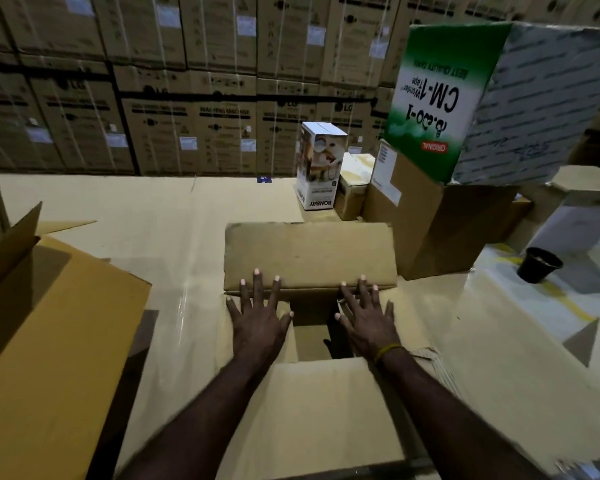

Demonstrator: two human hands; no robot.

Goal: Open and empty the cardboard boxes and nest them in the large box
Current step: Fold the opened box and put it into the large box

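A plain brown cardboard box (309, 254) sits open right in front of me, its far flap folded back and its near flap (326, 403) toward me. The dark opening between them shows nothing inside that I can make out. My left hand (260, 317) lies flat with spread fingers on the left inner flap, fingertips reaching the far flap's crease. My right hand (368, 317) lies flat the same way on the right inner flap. A large open box (49, 341) with a raised flap stands at the left.
Flat cardboard sheets (136, 209) cover the floor. A tall brown box (430, 230) stands at right with a green-and-white tape carton (447, 98) on it. A white "Bombay" box (317, 168), a small carton (352, 188) and a black pot (539, 265) are nearby. Stacked washing-machine cartons (187, 98) wall the back.
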